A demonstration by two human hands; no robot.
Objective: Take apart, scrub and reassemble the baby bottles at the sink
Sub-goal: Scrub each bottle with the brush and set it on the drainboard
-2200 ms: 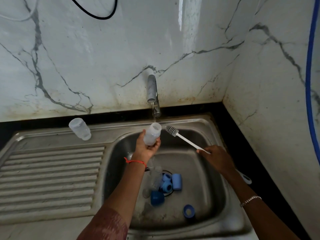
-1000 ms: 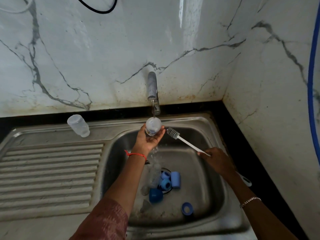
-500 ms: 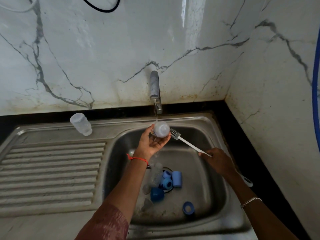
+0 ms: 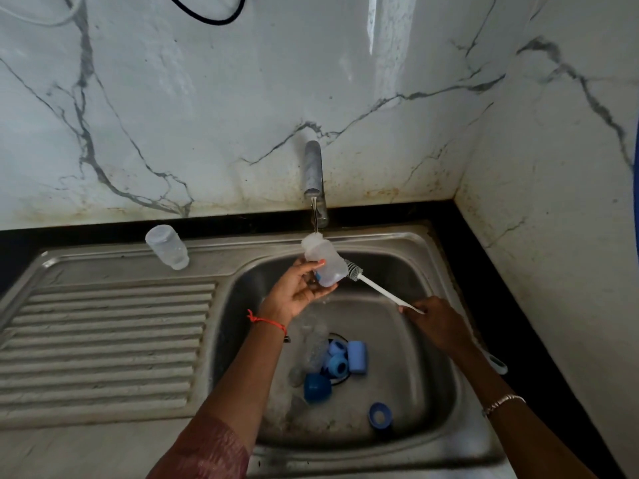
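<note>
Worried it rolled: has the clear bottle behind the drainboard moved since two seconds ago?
No. The clear bottle stays on the back ledge, above the same drainboard ribs, left of the tap.

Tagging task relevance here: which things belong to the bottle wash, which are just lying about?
Job: left hand, held bottle, right hand, brush, running tap, sink, blue caps, second bottle on ledge.
Idle: black cable, marble wall.
</note>
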